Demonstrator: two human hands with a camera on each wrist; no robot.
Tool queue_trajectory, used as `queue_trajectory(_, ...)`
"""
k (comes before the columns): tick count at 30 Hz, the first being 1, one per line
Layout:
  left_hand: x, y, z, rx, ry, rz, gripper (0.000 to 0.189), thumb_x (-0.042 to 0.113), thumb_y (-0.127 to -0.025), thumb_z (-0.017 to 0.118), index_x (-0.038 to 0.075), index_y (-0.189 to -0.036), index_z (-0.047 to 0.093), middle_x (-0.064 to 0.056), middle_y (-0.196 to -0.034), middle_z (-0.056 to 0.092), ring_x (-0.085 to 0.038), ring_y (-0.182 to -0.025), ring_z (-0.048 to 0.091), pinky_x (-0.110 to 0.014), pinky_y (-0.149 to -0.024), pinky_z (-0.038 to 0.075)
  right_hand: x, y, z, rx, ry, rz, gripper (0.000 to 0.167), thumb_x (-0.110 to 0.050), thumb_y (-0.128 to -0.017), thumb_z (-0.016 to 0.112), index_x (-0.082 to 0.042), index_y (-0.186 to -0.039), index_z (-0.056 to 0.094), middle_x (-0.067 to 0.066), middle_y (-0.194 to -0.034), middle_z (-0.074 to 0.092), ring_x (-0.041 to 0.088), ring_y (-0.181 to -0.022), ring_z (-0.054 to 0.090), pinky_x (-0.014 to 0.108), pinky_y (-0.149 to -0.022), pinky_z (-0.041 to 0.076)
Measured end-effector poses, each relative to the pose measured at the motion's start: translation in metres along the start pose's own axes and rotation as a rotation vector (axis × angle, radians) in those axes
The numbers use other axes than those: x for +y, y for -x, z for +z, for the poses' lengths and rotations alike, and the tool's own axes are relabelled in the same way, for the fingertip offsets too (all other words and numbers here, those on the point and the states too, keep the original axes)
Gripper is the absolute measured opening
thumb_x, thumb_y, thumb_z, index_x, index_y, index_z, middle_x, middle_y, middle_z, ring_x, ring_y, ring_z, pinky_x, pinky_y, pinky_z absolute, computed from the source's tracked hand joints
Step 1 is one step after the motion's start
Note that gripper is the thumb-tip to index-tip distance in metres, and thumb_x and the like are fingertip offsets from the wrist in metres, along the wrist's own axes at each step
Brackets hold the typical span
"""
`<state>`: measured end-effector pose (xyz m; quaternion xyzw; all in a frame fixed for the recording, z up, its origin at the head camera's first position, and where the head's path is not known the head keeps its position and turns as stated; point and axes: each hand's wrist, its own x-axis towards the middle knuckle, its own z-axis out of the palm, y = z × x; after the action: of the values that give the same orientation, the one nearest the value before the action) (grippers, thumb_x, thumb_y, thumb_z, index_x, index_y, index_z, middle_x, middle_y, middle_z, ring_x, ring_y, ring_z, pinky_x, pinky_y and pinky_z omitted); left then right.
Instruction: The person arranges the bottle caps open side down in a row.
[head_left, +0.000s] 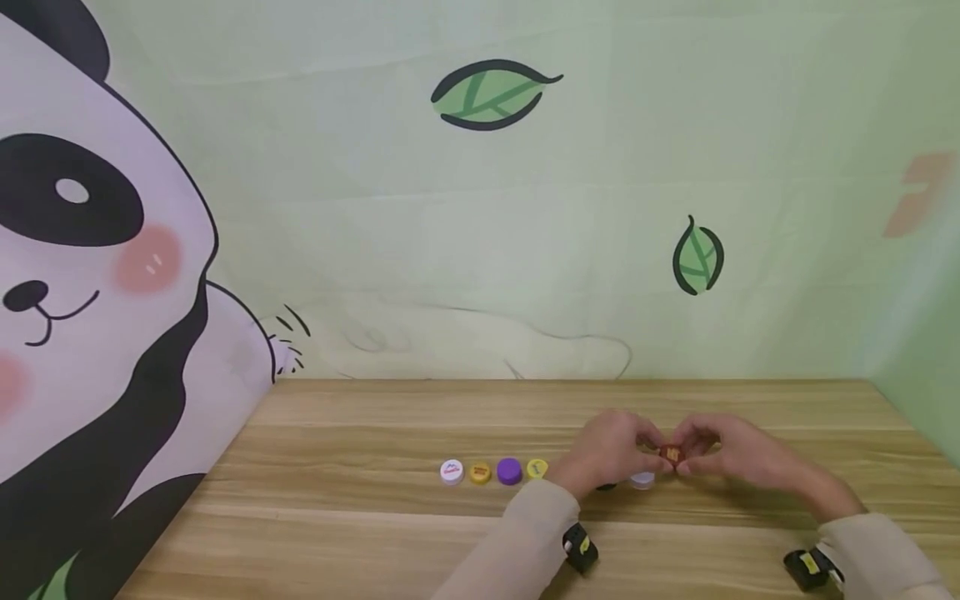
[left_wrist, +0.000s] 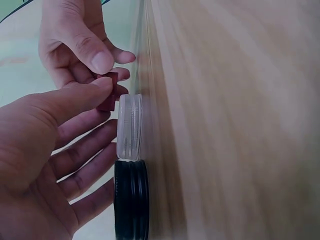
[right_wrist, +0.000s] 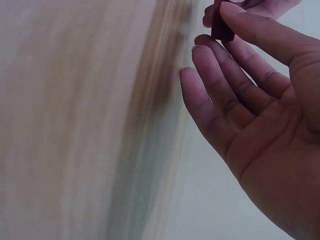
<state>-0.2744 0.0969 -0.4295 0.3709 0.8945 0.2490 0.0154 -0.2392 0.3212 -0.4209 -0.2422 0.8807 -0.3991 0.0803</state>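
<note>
A dark red bottle cap (head_left: 672, 454) with yellowish lettering is pinched between my two hands, slightly above the table. My left hand (head_left: 611, 450) grips its left side with thumb and finger. From the right, my right hand (head_left: 738, 454) pinches the same cap (right_wrist: 220, 25), its other fingers loosely extended. Just below the left hand's fingers, a whitish translucent cap (left_wrist: 130, 125) stands beside a black ridged cap (left_wrist: 131, 200). In the head view the left hand partly covers both of these.
Left of my left forearm, a row holds a white cap (head_left: 452, 472), an orange-yellow cap (head_left: 480, 473), a purple cap (head_left: 509, 472) and a yellow-and-white cap (head_left: 537, 469). They lie on a wood-grain table (head_left: 337, 550). Behind it hangs a pale green printed backdrop (head_left: 360, 250).
</note>
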Motion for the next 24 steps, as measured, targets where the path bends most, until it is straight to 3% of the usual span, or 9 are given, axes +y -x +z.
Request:
queue_trajectory(9,0.007,-0.002,0.002,-0.043,-0.15,-0.034,0.021,0.04,-0.091,0.086,0.029,-0.109,0.084,0.022,-0.106,0.076,0.006,-0.098,0.062,-0.011,-0.083,0.042,0.001,0.003,0.001,-0.022,0.002,0.026,0.026,-0.012,-0.093,0.083,-0.002,-0.114,0.071,0.001,-0.101,0.072,0.013,-0.09,0.065,0.027,-0.078,0.055)
queue_trajectory(14,0.01,-0.003,0.004,-0.059,-0.222,-0.022,0.022,0.042,-0.091,0.085,0.032,-0.11,0.084,0.022,-0.099,0.073,0.005,-0.09,0.059,-0.011,-0.074,0.04,0.0,0.003,0.002,-0.025,0.008,0.026,0.027,-0.01,-0.089,0.085,-0.002,-0.11,0.07,0.002,-0.097,0.07,0.012,-0.086,0.063,0.027,-0.074,0.054)
queue_trajectory(19,0.012,-0.004,0.006,-0.052,-0.246,0.002,0.021,0.042,-0.091,0.084,0.031,-0.109,0.085,0.02,-0.091,0.069,0.005,-0.082,0.054,-0.012,-0.066,0.037,0.001,0.003,0.002,-0.038,0.01,0.031,0.027,-0.009,-0.088,0.086,-0.002,-0.108,0.069,0.002,-0.094,0.068,0.012,-0.084,0.062,0.026,-0.071,0.054)
queue_trajectory(24,0.011,-0.002,0.004,-0.056,-0.23,0.014,0.025,0.044,-0.093,0.082,0.029,-0.113,0.084,0.02,-0.097,0.071,0.005,-0.089,0.058,-0.011,-0.069,0.04,-0.001,0.004,0.0,-0.047,-0.01,0.039,0.028,-0.008,-0.089,0.084,0.0,-0.111,0.069,0.004,-0.098,0.069,0.014,-0.087,0.064,0.027,-0.074,0.055)
